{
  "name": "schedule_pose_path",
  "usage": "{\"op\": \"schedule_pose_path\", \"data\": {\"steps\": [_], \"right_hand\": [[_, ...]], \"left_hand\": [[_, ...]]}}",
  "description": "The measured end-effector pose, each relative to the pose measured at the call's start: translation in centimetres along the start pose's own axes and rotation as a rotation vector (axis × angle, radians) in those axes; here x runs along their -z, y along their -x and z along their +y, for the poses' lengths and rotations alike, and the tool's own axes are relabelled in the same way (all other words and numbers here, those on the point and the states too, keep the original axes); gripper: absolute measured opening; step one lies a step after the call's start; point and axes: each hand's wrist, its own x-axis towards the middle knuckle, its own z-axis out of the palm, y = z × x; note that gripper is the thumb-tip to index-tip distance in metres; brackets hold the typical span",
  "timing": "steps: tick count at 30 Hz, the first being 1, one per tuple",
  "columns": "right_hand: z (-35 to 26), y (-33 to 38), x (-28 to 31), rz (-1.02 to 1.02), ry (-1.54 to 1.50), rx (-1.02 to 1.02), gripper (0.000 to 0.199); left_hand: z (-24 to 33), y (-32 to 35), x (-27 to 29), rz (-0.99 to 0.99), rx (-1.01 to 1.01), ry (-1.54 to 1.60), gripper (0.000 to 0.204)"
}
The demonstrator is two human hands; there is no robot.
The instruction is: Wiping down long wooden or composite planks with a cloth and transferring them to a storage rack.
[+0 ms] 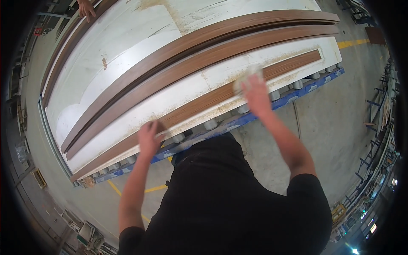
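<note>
A long brown wood-grain strip point(195, 105) lies along the near edge of a white board point(127, 15). My left hand point(149, 138) is at the strip's left part, with its fingers curled at the strip and partly hidden. Farther right, my right hand point(256, 91) is closed on a pale, blurred cloth or pad point(241, 83), which is pressed onto the strip. Motion smears this hand, and the exact kind of pad cannot be made out.
Two longer brown mouldings point(204, 38) lie behind the strip. Rollers point(211, 124) and a blue rail point(238, 122) run under the board's near edge. At the far left, another person's hand point(86, 9) touches more brown mouldings point(78, 36). Pale brown dust streaks the board.
</note>
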Motion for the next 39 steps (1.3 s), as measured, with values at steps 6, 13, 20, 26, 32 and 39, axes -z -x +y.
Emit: {"op": "schedule_pose_path", "data": {"steps": [6,13,20,26,32,39], "right_hand": [[-21.2,-0.7,-3.2,0.048,-0.292,0.257,0.044],[-2.9,-1.0,-0.9,0.088,-0.114,0.074,0.050],[11.3,3.3,-1.1,0.208,0.134,-0.429,0.052],[-6.9,0.5,-3.0,0.103,-0.122,-0.139,0.056],[-16.4,-2.6,-2.0,0.071,-0.433,0.088,0.052],[7.6,-1.8,-1.8,0.251,0.109,-0.428,0.050]], "left_hand": [[11.6,-7.1,-3.1,0.136,-0.148,0.083,0.080],[10.3,-8.1,-1.0,0.001,-0.126,0.156,0.074],[4.8,-4.7,0.7,-0.023,-0.099,0.111,0.069],[-5.6,0.0,4.2,-0.161,0.109,-0.134,0.071],[-1.3,-2.8,1.9,-0.088,0.008,-0.037,0.069],[-0.4,-2.6,2.1,-0.044,0.000,-0.008,0.071]]}}
